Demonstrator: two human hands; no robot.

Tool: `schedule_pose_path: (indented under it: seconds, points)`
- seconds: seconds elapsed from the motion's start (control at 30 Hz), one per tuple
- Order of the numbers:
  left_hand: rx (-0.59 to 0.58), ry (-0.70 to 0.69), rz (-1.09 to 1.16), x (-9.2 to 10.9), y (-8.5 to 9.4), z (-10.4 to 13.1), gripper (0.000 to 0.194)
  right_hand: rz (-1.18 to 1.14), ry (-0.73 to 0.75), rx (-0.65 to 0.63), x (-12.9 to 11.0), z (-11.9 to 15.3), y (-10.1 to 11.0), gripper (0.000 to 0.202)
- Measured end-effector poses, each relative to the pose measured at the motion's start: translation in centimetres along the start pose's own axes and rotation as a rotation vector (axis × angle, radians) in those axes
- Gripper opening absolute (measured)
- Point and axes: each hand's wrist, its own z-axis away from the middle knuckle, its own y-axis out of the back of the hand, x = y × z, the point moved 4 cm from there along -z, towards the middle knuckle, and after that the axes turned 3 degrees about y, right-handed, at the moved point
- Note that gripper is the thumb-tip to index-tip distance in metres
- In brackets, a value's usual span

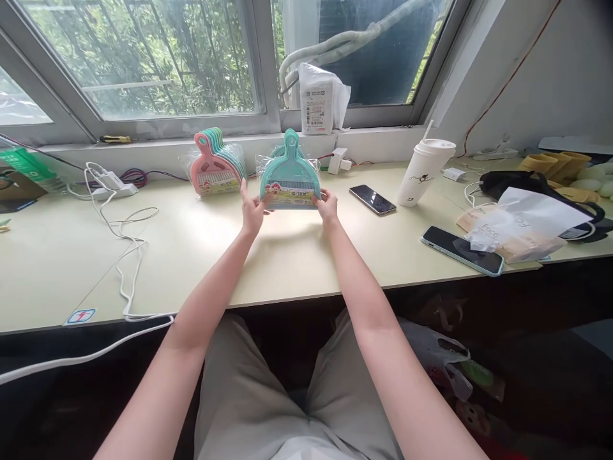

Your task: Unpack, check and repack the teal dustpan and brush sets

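Note:
A teal mini dustpan and brush set (290, 172) in clear wrap, with a printed label along its lower part, is held upright over the table (191, 255). My left hand (252, 209) is closed on its lower left corner, and my right hand (326, 206) grips the lower right corner. More teal shows behind it, but I cannot tell how many pieces. Just left of my left hand stands a row of several wrapped dustpan sets (218, 167), pink at the front with yellow, green and blue ones behind.
White cables (127, 255) run over the table's left side from a power strip (113, 190). To the right are a phone (372, 199), a white cup with a straw (424, 172), a second phone (462, 249) and a plastic bag (520, 223). A white package (317, 105) stands on the sill.

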Motion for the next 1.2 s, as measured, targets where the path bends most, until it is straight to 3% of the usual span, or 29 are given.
schedule_pose_path:
  seconds: [0.07, 0.17, 0.27, 0.47, 0.7, 0.9, 1.0, 1.2]
  points:
    - [0.044, 0.081, -0.058, -1.3, 0.5, -0.8, 0.068, 0.091, 0.046, -0.009, -0.1, 0.3, -0.5, 0.026]
    - [0.056, 0.136, -0.339, -2.4, 1.2, -1.8, 0.038, 0.297, 0.069, 0.029, 0.3, 0.2, -1.1, 0.022]
    - [0.055, 0.185, -0.626, -3.3, 1.2, -2.9, 0.029, 0.453, 0.065, 0.067, 1.0, -0.9, -1.5, 0.020]
    - [0.005, 0.251, -0.821, -6.5, 0.0, -7.1, 0.028, 0.841, 0.021, 0.013, 2.6, -4.7, -3.1, 0.017]
    - [-0.020, 0.235, -0.711, -10.5, -0.8, -13.0, 0.026, 1.009, 0.056, 0.002, 4.2, -9.5, -5.6, 0.028]
    - [0.079, 0.123, -0.781, -12.7, -1.7, -18.3, 0.026, 1.219, 0.228, -0.045, 5.9, -13.1, -8.9, 0.059]
    - [0.138, 0.064, -0.777, -13.8, -2.2, -20.7, 0.032, 1.268, 0.207, -0.133, 7.2, -14.4, -9.8, 0.083]
    - [0.018, 0.109, -0.607, -15.8, -3.4, -23.3, 0.050, 1.167, 0.182, -0.230, 8.0, -16.3, -9.5, 0.097]
